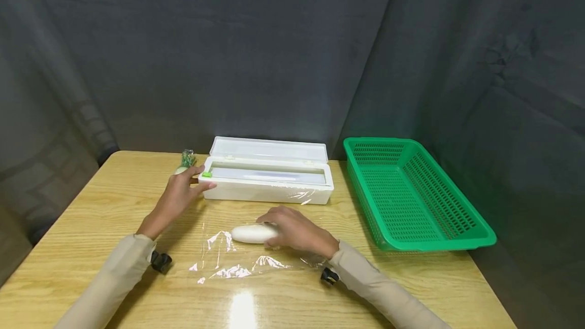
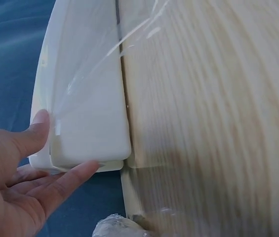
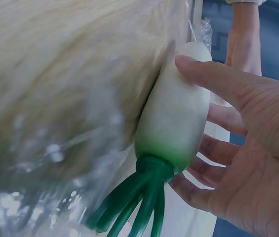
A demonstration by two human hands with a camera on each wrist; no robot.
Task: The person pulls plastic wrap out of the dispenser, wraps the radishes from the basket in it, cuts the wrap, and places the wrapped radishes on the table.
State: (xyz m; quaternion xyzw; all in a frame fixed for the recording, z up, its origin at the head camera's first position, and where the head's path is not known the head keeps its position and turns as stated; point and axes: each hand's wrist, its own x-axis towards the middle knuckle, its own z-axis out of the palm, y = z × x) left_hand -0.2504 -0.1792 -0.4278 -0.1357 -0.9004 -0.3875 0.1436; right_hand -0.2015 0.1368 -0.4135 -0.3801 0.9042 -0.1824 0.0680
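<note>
My left hand (image 1: 178, 196) holds the left end of a white cling film dispenser (image 1: 269, 193), thumb and fingers about its corner. The dispenser's lid stands raised, and a green slider (image 1: 207, 174) sits at the left of its opening. Clear cling film (image 1: 233, 271) stretches from the dispenser over the table in front. My right hand (image 1: 297, 230) grips a white radish (image 1: 249, 233) lying over this film. In the right wrist view, the thumb is on one side of the radish (image 3: 176, 113) with fingers on the other; green stalks (image 3: 146, 190) point towards the camera.
Behind the left hand lies another radish (image 1: 181, 170) with green leaves, wrapped in film. A green perforated basket (image 1: 379, 217) stands at the right of the wooden table (image 1: 137, 314). Dark curtains (image 1: 274, 55) hang close behind and at the sides.
</note>
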